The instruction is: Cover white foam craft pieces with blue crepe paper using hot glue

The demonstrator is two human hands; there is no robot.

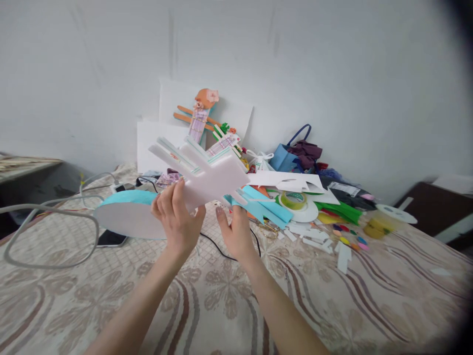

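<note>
A white foam-board figure [221,180], with narrow strips sticking out like limbs and pale green edging, is held tilted above the table. My left hand [177,217] is closed on its left end, fingers over the top and thumb below. At the lower right of the figure, my right hand [238,229] grips by the short strips; its fingertips are partly hidden there. A large white disc with a light-blue rim [129,217] lies left of my left hand. Right of my right hand is folded light-blue paper [271,207].
A roll of tape [293,199], white scraps [318,241] and small coloured discs [345,240] lie to the right, with a yellow tub [377,228]. Paper dolls [199,121] lean at the back. A phone [112,238] and a grey cable [48,266] are on the left.
</note>
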